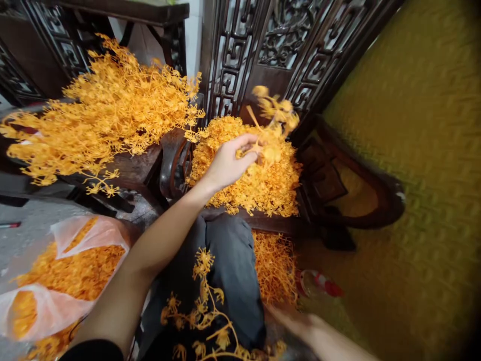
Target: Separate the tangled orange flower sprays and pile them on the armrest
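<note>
My left hand (233, 159) reaches forward over a heap of small orange plastic flower pieces (259, 193) on a dark carved wooden chair. Its thumb and fingers are closed on an orange plastic flower spray (276, 118), which is smeared by motion above the heap. Low on the right, my right hand (287, 321) is blurred beside my right knee, and its fingers cannot be made out. Across my lap lies a branching orange flower stem (210, 311) with several blossoms.
A large pile of orange flower sprays (124, 105) covers the wooden seat at left. An open plastic bag (116, 233) of orange pieces stands on the floor below it. More orange stems (274, 265) lie under the chair. A curved wooden armrest (391, 205) juts out at right.
</note>
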`<action>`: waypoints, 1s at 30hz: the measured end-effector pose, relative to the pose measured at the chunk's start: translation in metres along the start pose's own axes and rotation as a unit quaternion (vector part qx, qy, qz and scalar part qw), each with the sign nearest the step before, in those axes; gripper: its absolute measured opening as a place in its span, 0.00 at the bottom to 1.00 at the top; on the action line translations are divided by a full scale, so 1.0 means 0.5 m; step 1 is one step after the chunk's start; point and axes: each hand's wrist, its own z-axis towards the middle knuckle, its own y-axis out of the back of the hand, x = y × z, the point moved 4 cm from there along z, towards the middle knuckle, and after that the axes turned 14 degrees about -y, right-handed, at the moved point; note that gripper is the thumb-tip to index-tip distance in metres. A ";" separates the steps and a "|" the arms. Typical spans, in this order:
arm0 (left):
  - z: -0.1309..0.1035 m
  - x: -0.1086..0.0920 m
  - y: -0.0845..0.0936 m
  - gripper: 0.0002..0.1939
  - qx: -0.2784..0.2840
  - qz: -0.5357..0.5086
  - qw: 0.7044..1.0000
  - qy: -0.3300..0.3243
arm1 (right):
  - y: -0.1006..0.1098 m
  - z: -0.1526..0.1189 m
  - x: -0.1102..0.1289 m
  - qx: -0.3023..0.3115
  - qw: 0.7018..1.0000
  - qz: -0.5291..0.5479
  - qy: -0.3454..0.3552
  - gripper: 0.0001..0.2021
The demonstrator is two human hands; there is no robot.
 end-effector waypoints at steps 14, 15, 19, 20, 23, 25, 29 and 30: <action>-0.044 -0.029 0.002 0.12 0.208 0.055 0.969 -0.120 | 0.197 0.380 0.071 -0.251 0.936 -0.193 0.156 0.31; -0.046 -0.030 0.007 0.13 0.216 0.066 0.967 -0.120 | 0.196 0.389 0.065 -0.259 0.935 -0.197 0.139 0.29; -0.047 -0.033 0.002 0.16 0.255 0.072 0.960 -0.093 | 0.196 0.394 0.053 -0.271 0.939 -0.185 0.102 0.22; -0.045 -0.034 -0.002 0.16 0.244 0.090 0.961 -0.093 | 0.198 0.394 0.054 -0.259 0.944 -0.175 0.104 0.19; -0.038 -0.039 -0.011 0.14 0.193 0.156 0.962 -0.117 | 0.210 0.394 0.056 -0.201 0.965 -0.119 0.116 0.18; -0.037 -0.044 -0.017 0.11 0.178 0.164 0.960 -0.140 | 0.222 0.395 0.053 -0.176 0.976 -0.074 0.103 0.19; -0.046 -0.059 -0.027 0.09 0.210 0.220 0.938 -0.164 | 0.236 0.397 0.041 -0.219 0.972 -0.078 0.038 0.18; -0.050 -0.062 -0.031 0.08 0.226 0.249 0.927 -0.167 | 0.234 0.398 0.039 -0.221 0.969 -0.104 0.031 0.19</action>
